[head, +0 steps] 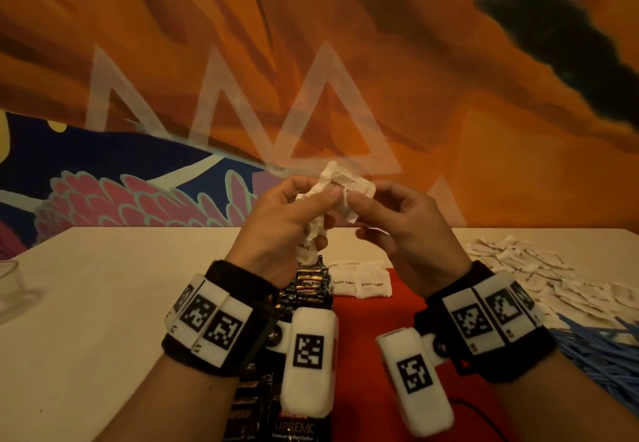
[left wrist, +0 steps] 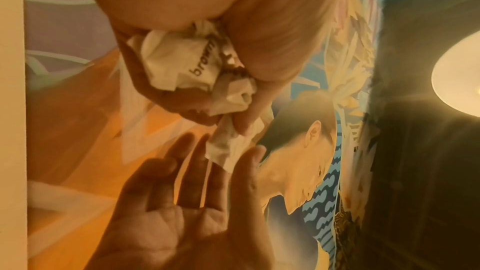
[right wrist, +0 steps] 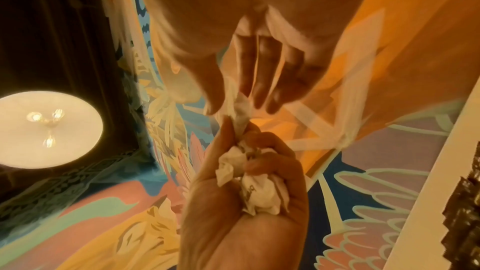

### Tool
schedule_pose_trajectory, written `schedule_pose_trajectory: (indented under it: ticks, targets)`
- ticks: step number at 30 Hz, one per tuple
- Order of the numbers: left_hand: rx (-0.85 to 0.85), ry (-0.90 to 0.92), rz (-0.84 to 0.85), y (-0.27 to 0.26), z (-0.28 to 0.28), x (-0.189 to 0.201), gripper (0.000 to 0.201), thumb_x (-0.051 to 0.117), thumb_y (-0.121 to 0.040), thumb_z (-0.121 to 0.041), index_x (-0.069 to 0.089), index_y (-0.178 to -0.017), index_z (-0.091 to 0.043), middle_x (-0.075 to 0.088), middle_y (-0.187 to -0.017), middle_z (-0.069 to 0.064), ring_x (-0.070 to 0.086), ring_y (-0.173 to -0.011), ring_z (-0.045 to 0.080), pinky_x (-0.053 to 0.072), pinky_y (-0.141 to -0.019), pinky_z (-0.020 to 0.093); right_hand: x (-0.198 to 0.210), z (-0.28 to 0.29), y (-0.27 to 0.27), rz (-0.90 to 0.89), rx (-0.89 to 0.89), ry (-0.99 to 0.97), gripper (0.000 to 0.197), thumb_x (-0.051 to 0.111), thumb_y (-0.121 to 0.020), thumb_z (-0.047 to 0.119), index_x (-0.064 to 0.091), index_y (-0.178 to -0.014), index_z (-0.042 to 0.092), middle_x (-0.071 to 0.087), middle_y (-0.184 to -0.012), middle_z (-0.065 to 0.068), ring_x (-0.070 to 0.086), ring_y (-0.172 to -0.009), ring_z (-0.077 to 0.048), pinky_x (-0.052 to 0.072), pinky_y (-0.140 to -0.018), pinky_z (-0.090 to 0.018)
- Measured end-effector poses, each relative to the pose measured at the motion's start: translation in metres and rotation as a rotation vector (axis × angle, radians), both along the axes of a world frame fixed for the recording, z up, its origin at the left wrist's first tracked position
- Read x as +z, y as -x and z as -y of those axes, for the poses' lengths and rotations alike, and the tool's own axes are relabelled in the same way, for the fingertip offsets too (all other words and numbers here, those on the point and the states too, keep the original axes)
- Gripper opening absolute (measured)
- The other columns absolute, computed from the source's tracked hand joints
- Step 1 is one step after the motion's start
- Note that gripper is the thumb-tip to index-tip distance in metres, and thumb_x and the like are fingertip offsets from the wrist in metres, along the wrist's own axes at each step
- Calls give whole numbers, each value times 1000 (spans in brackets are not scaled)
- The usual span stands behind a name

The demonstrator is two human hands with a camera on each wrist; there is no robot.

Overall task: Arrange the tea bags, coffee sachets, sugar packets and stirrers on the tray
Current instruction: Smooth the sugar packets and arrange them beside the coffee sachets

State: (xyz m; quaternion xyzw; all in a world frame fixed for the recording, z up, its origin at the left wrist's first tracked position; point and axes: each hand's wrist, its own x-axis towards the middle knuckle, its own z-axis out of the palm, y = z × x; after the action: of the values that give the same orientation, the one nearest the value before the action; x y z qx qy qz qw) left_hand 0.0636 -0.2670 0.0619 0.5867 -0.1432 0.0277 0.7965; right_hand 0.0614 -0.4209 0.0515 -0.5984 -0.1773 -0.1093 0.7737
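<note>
Desk (head: 103,303), pale, smooth and flat, carries a red tray (head: 377,317) at 6 o'clock. On the tray lie a column of glossy dark coffee sachets (head: 309,286), too overlapped to count, and two flat white paper packets printed "brown sugar" (head: 361,282). At 3 o'clock sprawls a loose heap of white sugar packets (head: 539,272), uncountable, with a bundle of thin blue stirrers (head: 601,348) below it. Left hand (head: 276,230) is clenched round a crumpled bunch of sugar packets (head: 332,192), held above the tray at 12 o'clock. Right hand (head: 404,224) pinches the bunch's far end between thumb and forefinger, its other fingers loosely extended.
</note>
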Motion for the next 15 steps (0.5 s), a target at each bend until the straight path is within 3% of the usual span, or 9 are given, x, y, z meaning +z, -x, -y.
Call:
schedule_pose_trajectory:
  ticks: [4, 7, 10, 13, 15]
  targets:
    - [28, 50, -15, -1, 2, -1, 22, 75, -71, -26, 60, -83, -15, 67, -73, 2, 57, -56, 12, 41, -40, 21, 2, 1, 0, -19, -11, -72, 6, 69, -84, 9, 67, -89, 10, 71, -76, 0, 66, -67, -11, 49, -59, -23]
    - [59, 62, -1, -1, 2, 0, 22, 75, -70, -25, 58, -80, -14, 67, -73, 1, 57, -58, 12, 41, -40, 21, 2, 1, -2, -24, -105, -108, 9, 66, -89, 4, 66, -88, 13, 71, -75, 1, 66, -60, -11, 45, -56, -26]
    - [72, 74, 24, -2, 5, -3, 23, 75, -70, -22, 61, -85, -14, 67, -74, 1, 58, -58, 12, 42, -42, 23, 0, 1, -4, -11, -118, -89, 9, 67, -89, 7, 67, -91, 15, 71, -81, -1, 65, -64, -12, 46, -56, -27]
    - [75, 7, 35, 0, 7, -5, 37, 74, -70, -24, 68, -105, -12, 69, -76, 0, 58, -60, 11, 44, -45, 24, -1, 2, -4, 16, -114, -46, 6, 70, -86, 11, 69, -91, 14, 71, -82, -2, 63, -70, -15, 47, -56, -25]
    - [65, -63, 40, 0, 7, -6, 36, 73, -71, -26, 72, -103, -11, 69, -72, -2, 58, -61, 10, 44, -48, 24, -1, 3, -5, 4, -140, -41, 2, 69, -88, 13, 71, -89, 14, 70, -85, -5, 60, -74, -19, 46, -56, -25]
